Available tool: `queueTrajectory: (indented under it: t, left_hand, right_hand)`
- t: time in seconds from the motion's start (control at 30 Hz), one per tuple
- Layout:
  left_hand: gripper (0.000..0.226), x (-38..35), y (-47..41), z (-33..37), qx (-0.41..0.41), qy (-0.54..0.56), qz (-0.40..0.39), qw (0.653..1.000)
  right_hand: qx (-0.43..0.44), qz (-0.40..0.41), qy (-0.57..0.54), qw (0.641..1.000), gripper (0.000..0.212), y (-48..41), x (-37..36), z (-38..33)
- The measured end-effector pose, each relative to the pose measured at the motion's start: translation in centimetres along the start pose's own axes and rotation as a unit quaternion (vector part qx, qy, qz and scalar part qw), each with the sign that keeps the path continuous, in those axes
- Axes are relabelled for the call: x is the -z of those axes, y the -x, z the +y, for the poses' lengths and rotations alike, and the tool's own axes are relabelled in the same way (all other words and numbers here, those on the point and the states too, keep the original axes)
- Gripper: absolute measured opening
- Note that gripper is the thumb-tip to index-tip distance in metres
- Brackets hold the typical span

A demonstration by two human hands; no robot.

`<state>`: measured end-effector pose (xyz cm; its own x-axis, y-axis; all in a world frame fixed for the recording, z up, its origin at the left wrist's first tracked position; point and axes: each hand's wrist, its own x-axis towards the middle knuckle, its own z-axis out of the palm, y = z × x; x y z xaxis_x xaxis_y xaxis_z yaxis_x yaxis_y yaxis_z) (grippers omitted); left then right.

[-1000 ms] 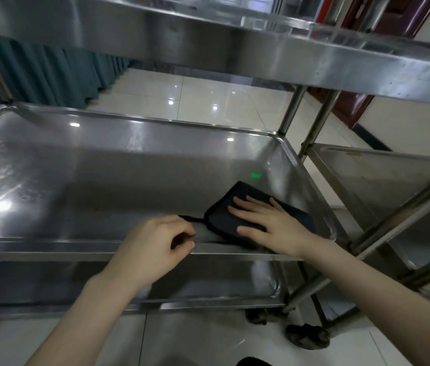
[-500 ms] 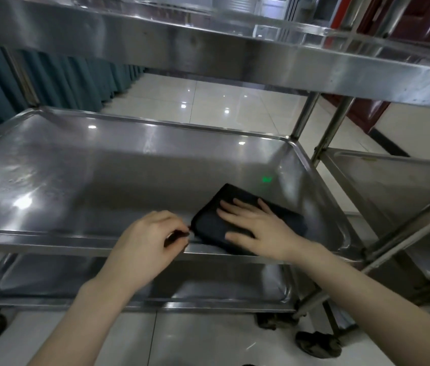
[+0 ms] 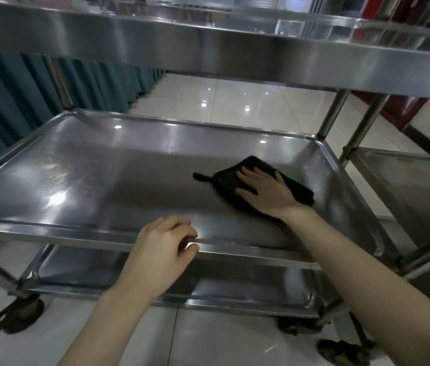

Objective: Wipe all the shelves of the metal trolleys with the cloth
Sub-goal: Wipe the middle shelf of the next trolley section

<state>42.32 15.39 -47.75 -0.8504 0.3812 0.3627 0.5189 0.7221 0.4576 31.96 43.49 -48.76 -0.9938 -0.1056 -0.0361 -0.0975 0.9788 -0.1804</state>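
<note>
Left hand (image 3: 166, 249): has released the cloth's corner tag; fingers now curled over the front rim of the middle shelf (image 3: 76, 180), probably steadying the trolley.
Cloth (image 3: 225, 181): slid from the front edge to right of mid-shelf.
Right hand (image 3: 266, 192): fingers straight, spread, pressing the cloth flat.
Judgement: wiping stroke begun; left half still to do.
</note>
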Motion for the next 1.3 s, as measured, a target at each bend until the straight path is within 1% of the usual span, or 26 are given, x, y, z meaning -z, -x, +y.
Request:
queueTrajectory:
  t: [0.1,0.13,0.17,0.2,0.27,0.3,0.33,0.4,0.43,0.47,0.5,0.53,0.63,0.7,0.77,0.8,0.87,0.9,0.93,1.0,1.07,1.13,1.17,1.2,1.23,1.3]
  left_hand:
    - [0.017,0.9,0.6,-0.9,0.019,-0.006,0.01,1.0]
    - [0.016,1.2,0.8,-1.1,0.022,-0.011,0.015,1.0]
    - [0.014,1.4,1.0,-1.4,0.023,-0.016,0.019,0.999]
    - [0.014,1.6,1.3,-1.5,0.023,-0.018,0.022,0.999]
    - [0.016,2.0,1.9,-1.8,0.02,-0.019,0.024,0.999]
    - [0.018,2.1,2.2,-1.9,0.02,-0.019,0.023,0.999]
    - [0.021,2.3,2.5,-2.0,0.022,-0.023,0.023,0.999]
    - [0.026,2.5,3.3,-2.4,0.03,-0.052,0.027,0.998]
    - [0.028,2.6,3.7,-2.6,0.036,-0.071,0.031,0.996]
    - [0.03,2.8,4.0,-2.9,0.045,-0.086,0.033,0.995]
    - [0.032,3.0,4.2,-3.2,0.055,-0.094,0.033,0.993]
    - [0.034,3.3,4.5,-3.5,0.062,-0.099,0.032,0.993]
    - [0.041,4.0,5.3,-4.4,0.056,-0.105,0.009,0.993]
    - [0.045,4.4,5.9,-4.5,0.04,-0.107,-0.009,0.993]
    - [0.045,4.7,6.2,-4.7,0.033,-0.103,-0.009,0.994]
    - [0.045,4.8,6.3,-4.8,0.03,-0.106,-0.007,0.994]
    - [0.044,4.9,6.5,-5.0,0.022,-0.113,-0.01,0.993]
    - [0.043,5.0,6.5,-5.2,0.019,-0.113,-0.013,0.993]
    - [0.043,5.3,6.4,-5.4,0.019,-0.115,-0.013,0.993]
    - [0.042,5.8,6.2,-5.9,0.029,-0.12,-0.008,0.992]
    - [0.04,6.4,6.2,-6.6,0.057,-0.124,0.005,0.991]
    - [0.04,7.0,6.7,-7.4,0.091,-0.122,0.014,0.988]
    - [0.04,7.3,7.1,-7.9,0.103,-0.121,0.014,0.987]
    - [0.041,7.5,7.6,-8.4,0.111,-0.121,0.012,0.986]
    - [0.041,7.6,8.1,-8.8,0.114,-0.123,0.007,0.986]
    - [0.044,8.0,8.8,-9.5,0.108,-0.133,-0.007,0.985]
  right_hand:
    - [0.173,0.007,-0.015,0.985,0.067,6.6,-1.3,-3.6]
    - [0.206,-0.004,-0.033,0.978,0.066,8.1,-1.5,-4.2]
    - [0.221,-0.021,-0.049,0.974,0.066,8.7,-1.5,-4.3]
    - [0.22,-0.037,-0.063,0.973,0.066,8.4,-1.1,-4.2]
    - [0.18,-0.044,-0.061,0.981,0.065,5.8,-0.1,-3.4]
    - [0.136,-0.042,-0.048,0.989,0.063,3.8,0.3,-2.7]
    - [0.074,-0.035,-0.039,0.996,0.061,1.7,0.5,-1.9]
    - [-0.055,0.009,-0.028,0.998,0.059,-2.0,0.8,-0.6]
    - [-0.1,0.02,-0.018,0.995,0.06,-3.4,0.8,-0.4]
    - [-0.122,0.018,-0.009,0.992,0.061,-4.3,0.6,-0.5]
    - [-0.118,0.012,-0.005,0.993,0.062,-4.6,0.3,-1.0]
    - [-0.093,0.005,-0.002,0.996,0.062,-4.2,0.0,-1.6]
    - [0.04,-0.008,-0.017,0.999,0.062,0.4,-0.9,-3.9]
    - [0.135,0.009,-0.018,0.991,0.065,4.8,-1.2,-5.4]
    - [0.195,-0.002,-0.04,0.98,0.071,8.4,-1.3,-6.4]
    - [0.204,-0.016,-0.05,0.978,0.073,9.2,-1.2,-6.4]
    - [0.192,-0.04,-0.058,0.979,0.073,8.9,-1.0,-6.1]
    - [0.175,-0.037,-0.054,0.982,0.072,7.8,-0.9,-5.6]
    - [0.145,-0.03,-0.044,0.988,0.068,6.0,-0.8,-5.1]
    - [0.052,-0.021,-0.016,0.998,0.06,1.6,-0.6,-3.7]
    - [-0.038,-0.002,-0.003,0.999,0.058,-2.2,-0.3,-3.2]
    - [-0.079,0.01,-0.001,0.997,0.058,-4.3,-0.3,-3.9]
    - [-0.073,0.009,0.0,0.997,0.058,-4.6,-0.4,-4.7]
    - [-0.049,-0.001,0.0,0.999,0.058,-4.2,-0.5,-5.7]
    - [-0.012,-0.015,-0.002,1.0,0.058,-3.4,-0.7,-6.8]
    - [0.091,-0.031,-0.004,0.995,0.059,-0.5,-1.0,-8.9]
